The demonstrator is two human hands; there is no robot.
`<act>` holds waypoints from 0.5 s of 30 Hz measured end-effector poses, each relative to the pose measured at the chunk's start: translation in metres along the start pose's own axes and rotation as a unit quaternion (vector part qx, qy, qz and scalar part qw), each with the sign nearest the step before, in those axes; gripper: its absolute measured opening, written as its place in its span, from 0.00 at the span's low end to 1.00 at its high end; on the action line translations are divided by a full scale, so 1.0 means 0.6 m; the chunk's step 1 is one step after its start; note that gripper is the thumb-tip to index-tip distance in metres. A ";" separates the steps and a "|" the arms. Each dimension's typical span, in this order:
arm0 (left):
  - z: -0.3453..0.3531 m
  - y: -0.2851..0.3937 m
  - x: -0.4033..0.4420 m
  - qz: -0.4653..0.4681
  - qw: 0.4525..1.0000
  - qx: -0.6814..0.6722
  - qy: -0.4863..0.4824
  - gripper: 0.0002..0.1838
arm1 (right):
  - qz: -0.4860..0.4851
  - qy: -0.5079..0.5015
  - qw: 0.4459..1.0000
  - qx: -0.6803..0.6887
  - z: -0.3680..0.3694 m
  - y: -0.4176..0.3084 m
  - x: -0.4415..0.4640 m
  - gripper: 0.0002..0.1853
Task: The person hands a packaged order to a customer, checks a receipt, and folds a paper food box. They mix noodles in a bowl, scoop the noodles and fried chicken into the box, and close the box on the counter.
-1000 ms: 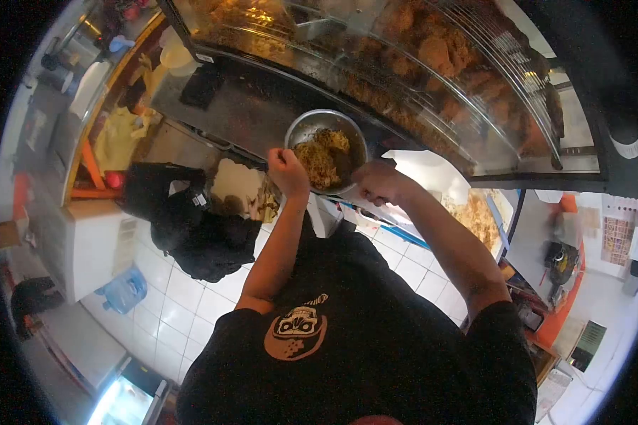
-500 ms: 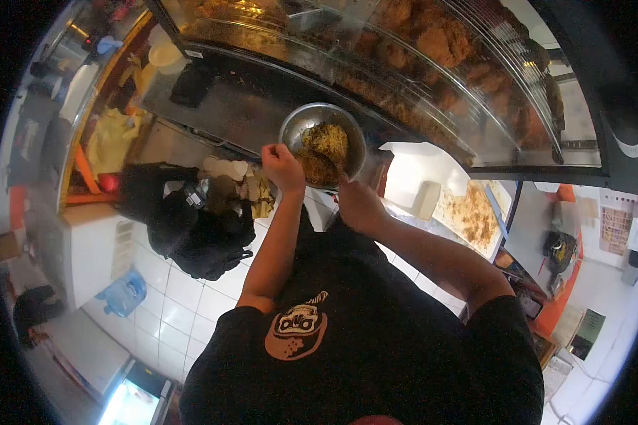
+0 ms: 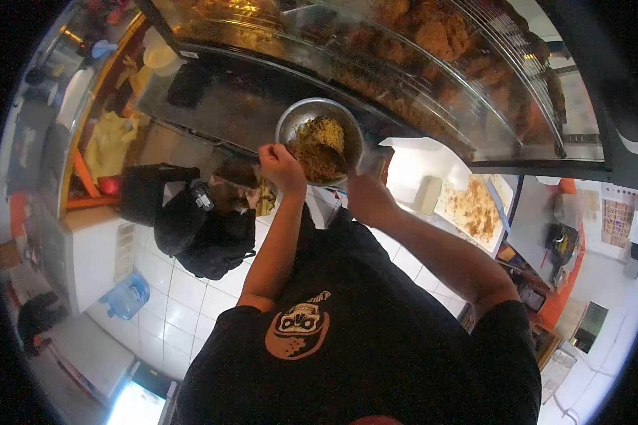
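A round metal bowl point(image 3: 288, 122) is in the middle of the view at the counter's front edge. It contains yellow noodles point(image 3: 326, 133), with a browner mass of food on the near side. My left hand point(image 3: 282, 168) is closed on the bowl's near left rim. On the bowl's right side my right hand point(image 3: 368, 200), a little blurred, is closed on the handle of what looks like a spoon point(image 3: 335, 157). The spoon's dark end reaches into the food, and the fingers partly hide its handle.
Behind the bowl runs a dark counter point(image 3: 227, 106), beneath a glass display case point(image 3: 376, 57) of fried food. A white tray point(image 3: 475, 212) with brown crumbs lies to the right. At left are a black bag point(image 3: 198, 227) and a blue water bottle point(image 3: 127, 297).
My right hand has shifted slightly right and down, and the spoon has moved through the food. The noodles lie differently. My left hand still grips the rim.
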State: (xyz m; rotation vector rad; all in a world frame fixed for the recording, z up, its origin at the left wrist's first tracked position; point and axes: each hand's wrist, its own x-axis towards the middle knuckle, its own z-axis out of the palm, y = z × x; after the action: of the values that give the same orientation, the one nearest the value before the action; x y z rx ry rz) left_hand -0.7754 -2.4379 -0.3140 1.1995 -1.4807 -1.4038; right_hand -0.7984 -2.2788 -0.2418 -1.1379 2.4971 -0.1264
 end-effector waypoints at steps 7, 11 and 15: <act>0.007 -0.025 0.004 0.012 0.999 0.005 0.029 0.07 | 0.044 -0.103 0.973 0.203 -0.002 0.005 0.022 0.13; 0.000 -0.043 0.010 0.003 1.000 0.010 0.010 0.07 | -0.016 -0.122 0.988 0.090 0.028 0.058 0.073 0.17; -0.011 -0.003 0.004 0.020 0.999 0.036 -0.011 0.08 | -0.030 -0.047 0.996 0.065 -0.054 0.017 0.055 0.24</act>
State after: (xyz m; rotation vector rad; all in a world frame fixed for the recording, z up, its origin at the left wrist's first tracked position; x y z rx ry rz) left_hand -0.7695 -2.4420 -0.3151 1.1951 -1.5736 -1.3511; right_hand -0.8379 -2.2988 -0.2247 -1.1379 2.3365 -0.2420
